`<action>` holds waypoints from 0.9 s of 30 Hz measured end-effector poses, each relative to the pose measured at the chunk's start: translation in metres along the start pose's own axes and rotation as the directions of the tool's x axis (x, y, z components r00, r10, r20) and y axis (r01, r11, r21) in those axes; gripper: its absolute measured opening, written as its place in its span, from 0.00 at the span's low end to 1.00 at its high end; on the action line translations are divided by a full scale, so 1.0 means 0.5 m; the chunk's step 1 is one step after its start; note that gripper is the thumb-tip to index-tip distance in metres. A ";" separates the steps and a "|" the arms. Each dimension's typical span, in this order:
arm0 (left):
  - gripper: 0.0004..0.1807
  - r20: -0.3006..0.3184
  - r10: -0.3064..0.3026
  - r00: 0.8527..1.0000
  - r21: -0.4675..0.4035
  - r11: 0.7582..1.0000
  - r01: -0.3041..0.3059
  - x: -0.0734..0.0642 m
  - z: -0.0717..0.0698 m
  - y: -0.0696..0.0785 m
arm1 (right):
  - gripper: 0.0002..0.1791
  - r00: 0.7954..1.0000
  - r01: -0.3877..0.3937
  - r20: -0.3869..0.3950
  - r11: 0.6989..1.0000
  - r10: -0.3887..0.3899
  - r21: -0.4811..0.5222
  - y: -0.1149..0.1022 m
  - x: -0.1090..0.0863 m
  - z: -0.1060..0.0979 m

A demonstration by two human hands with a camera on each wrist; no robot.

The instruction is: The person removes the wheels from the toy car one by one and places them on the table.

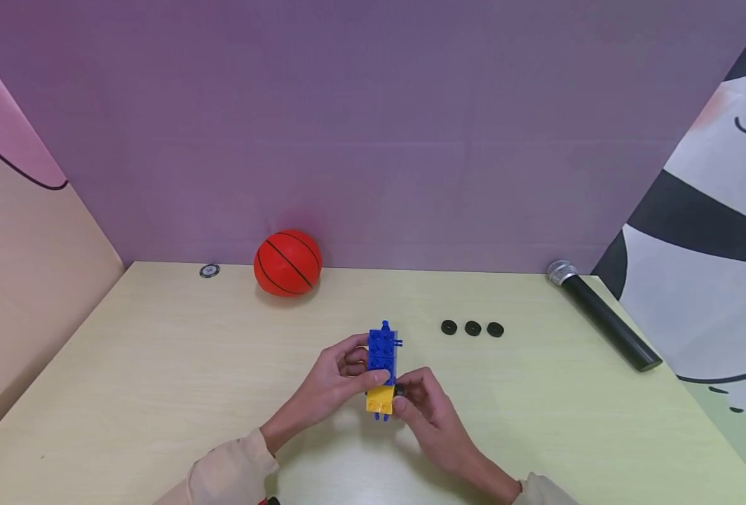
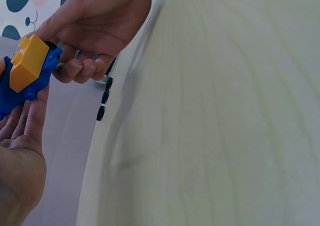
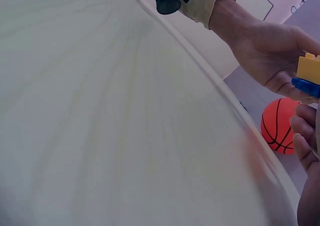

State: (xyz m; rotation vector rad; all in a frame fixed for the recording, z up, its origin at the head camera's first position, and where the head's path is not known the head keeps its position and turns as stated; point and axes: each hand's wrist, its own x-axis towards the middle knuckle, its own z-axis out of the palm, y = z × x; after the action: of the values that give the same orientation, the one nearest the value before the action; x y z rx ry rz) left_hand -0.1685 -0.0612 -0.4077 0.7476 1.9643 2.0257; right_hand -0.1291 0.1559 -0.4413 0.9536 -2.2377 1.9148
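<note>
My left hand (image 1: 335,375) holds a toy vehicle of plastic building bricks, its thumb lying across the top. Blue studded bricks (image 1: 382,345) make up its far part, and a yellow brick (image 1: 379,401) sits at the near end. A short blue peg sticks out on its right side near the far end. With thumb and fingers, my right hand (image 1: 432,421) pinches a small black wheel (image 1: 400,390) against the vehicle's right side, by the yellow brick. In the left wrist view, a blue base (image 2: 47,68) shows under the yellow brick. Several fingers are hidden behind the vehicle.
Three black wheels (image 1: 472,328) lie in a row beyond my right hand. A red toy basketball (image 1: 287,263) and a round chip (image 1: 209,271) are at the back left. A black microphone (image 1: 609,321) lies at the right edge. A purple backdrop (image 1: 373,140) rises behind the table.
</note>
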 end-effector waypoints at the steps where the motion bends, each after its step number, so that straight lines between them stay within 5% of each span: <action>1: 0.36 -0.001 0.003 1.000 0.004 1.000 -0.003 0.000 0.000 0.000 | 0.08 1.000 0.005 -0.002 1.000 -0.005 0.006 0.000 0.000 0.001; 27: 0.35 0.059 -0.004 0.998 0.041 0.999 0.001 0.002 0.005 0.002 | 0.14 0.972 0.225 -0.032 0.959 -0.233 -0.173 0.006 -0.001 -0.005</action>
State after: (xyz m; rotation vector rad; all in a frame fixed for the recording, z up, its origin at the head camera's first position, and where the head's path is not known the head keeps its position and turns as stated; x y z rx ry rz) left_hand -0.1681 -0.0586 -0.4066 0.8043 1.9783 1.9439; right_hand -0.1312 0.1587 -0.4435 1.0704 -2.1125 1.6080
